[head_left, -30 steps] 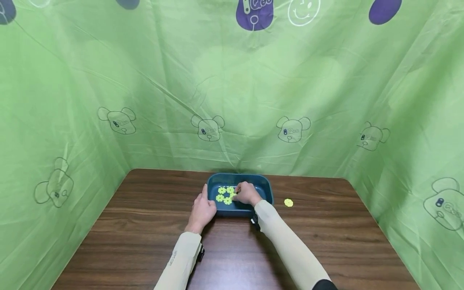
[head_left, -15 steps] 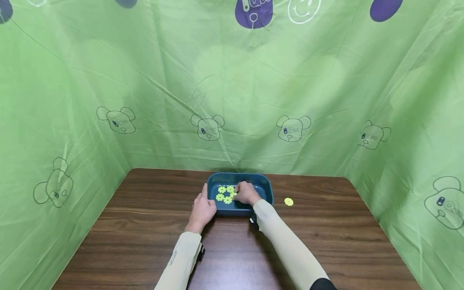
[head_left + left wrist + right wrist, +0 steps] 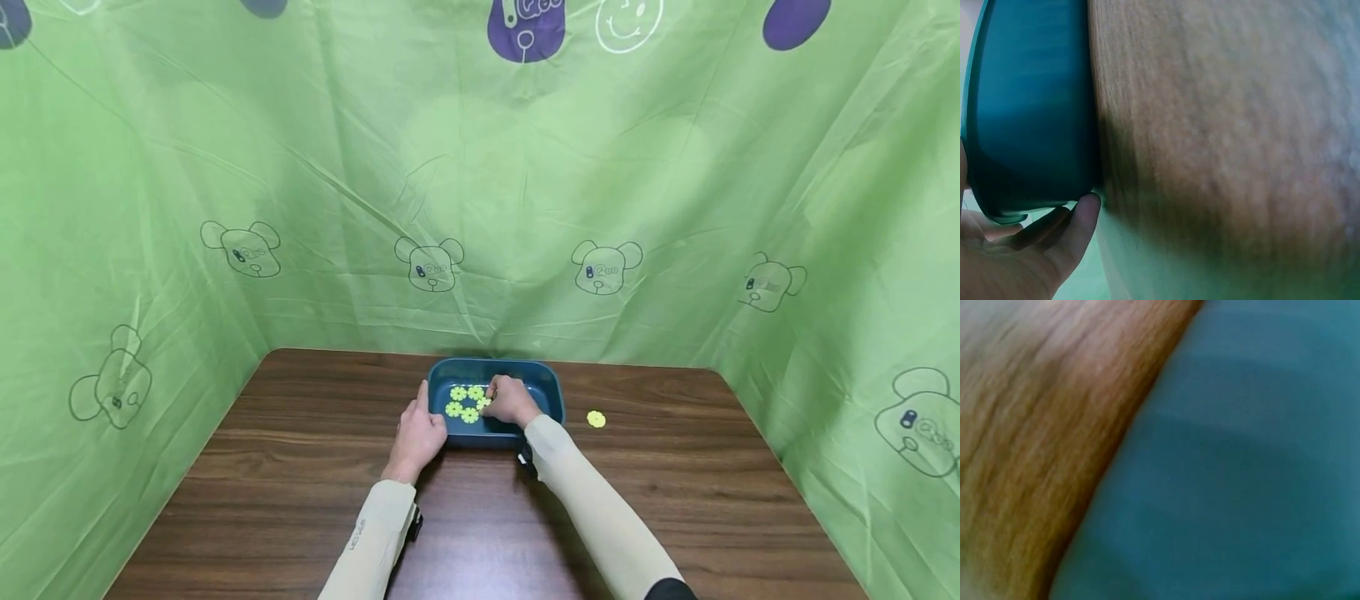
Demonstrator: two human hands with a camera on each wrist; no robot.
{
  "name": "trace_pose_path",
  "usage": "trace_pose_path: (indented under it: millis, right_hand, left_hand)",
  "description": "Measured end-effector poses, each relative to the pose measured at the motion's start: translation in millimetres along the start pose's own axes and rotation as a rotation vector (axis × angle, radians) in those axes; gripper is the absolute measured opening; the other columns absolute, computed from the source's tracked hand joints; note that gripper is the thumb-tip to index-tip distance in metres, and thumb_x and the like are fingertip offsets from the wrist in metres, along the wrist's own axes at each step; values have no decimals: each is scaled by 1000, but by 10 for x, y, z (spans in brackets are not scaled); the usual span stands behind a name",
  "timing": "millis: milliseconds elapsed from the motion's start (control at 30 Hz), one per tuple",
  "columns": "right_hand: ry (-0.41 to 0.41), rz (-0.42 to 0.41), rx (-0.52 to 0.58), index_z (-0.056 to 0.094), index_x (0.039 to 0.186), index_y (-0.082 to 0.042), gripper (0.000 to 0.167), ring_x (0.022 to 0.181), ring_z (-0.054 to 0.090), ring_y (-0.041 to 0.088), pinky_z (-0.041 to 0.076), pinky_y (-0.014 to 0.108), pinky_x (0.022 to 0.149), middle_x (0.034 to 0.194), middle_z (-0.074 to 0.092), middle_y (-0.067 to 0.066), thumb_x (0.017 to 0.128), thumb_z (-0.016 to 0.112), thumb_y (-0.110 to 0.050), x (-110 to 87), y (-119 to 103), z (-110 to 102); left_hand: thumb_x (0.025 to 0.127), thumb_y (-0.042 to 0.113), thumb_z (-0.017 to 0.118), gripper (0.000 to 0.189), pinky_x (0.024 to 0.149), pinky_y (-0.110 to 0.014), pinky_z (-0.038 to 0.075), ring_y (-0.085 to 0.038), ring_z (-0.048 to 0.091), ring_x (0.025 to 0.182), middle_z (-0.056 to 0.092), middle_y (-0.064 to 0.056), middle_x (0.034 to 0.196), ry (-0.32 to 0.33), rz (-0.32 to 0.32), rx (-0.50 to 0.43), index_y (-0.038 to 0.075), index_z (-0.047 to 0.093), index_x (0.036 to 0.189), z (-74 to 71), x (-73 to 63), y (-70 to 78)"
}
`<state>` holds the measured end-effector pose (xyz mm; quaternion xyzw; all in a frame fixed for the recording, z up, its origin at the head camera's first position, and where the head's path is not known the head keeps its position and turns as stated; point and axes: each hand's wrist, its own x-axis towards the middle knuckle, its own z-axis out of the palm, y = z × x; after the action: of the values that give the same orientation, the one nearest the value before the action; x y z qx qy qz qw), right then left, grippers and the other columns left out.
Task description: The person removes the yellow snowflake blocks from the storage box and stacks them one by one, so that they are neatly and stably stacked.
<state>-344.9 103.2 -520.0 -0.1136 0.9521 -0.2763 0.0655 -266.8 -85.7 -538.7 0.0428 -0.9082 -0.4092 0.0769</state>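
A dark teal rectangular tray stands near the table's back edge. At its left front corner my left hand holds it, index finger along the left side and thumb at the rim. In the left wrist view, fingertips touch the tray's outer wall. Inside the tray, flat yellow flower-shaped pieces form a ring on the left half. My right hand reaches over the front rim and pinches the ring's rightmost flower piece, partly hidden by the fingers. The right wrist view shows only tray wall and table.
One more yellow flower-shaped piece lies on the brown wooden table, right of the tray. Green printed cloth hangs behind the table and along both sides.
Both hands stay nearly where they were. The right fingers shift very slightly at the flower piece, showing a little more of it. The view itself moves a little.
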Motion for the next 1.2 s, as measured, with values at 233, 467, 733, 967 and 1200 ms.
trace_pose_path:
  millis: [233,467,733,967,1200]
  right_hand:
    - [3,-27,-9,65,94,-5,26,73,53,18,45,34,69,83,61,1,81,85,-17,-30,-6,-29]
    - [-2,-73,57,65,92,-7,12,73,60,16,50,33,68,85,66,2,88,76,-11,-82,-23,-168]
    - [114,-91,144,70,97,-7,11,80,65,16,54,35,76,88,70,3,89,74,-11,-107,126,-482]
    - [184,-67,267,69,102,-5,15,78,66,18,54,32,72,92,72,9,90,72,-12,-225,222,-851]
    - [234,-17,290,64,103,-2,16,67,64,15,53,28,63,92,69,12,88,68,-8,-399,531,-1129]
  left_hand:
    - [94,13,50,73,106,-55,45,-41,53,132,49,-26,149,-6,0,2,8,23,162,8,8,-6]
    - [93,14,49,74,107,-55,44,-42,52,134,48,-26,150,-2,1,-3,8,23,162,-10,13,3]
    - [94,14,49,74,105,-55,45,-42,53,132,49,-26,148,-8,-4,2,8,23,162,-5,21,-7]
    - [94,14,49,73,106,-56,44,-44,53,132,49,-27,148,-7,-10,-1,7,23,162,-21,20,-13]
    - [94,14,49,74,106,-56,45,-44,52,132,48,-27,149,-23,-6,-10,8,22,163,-13,25,-3]
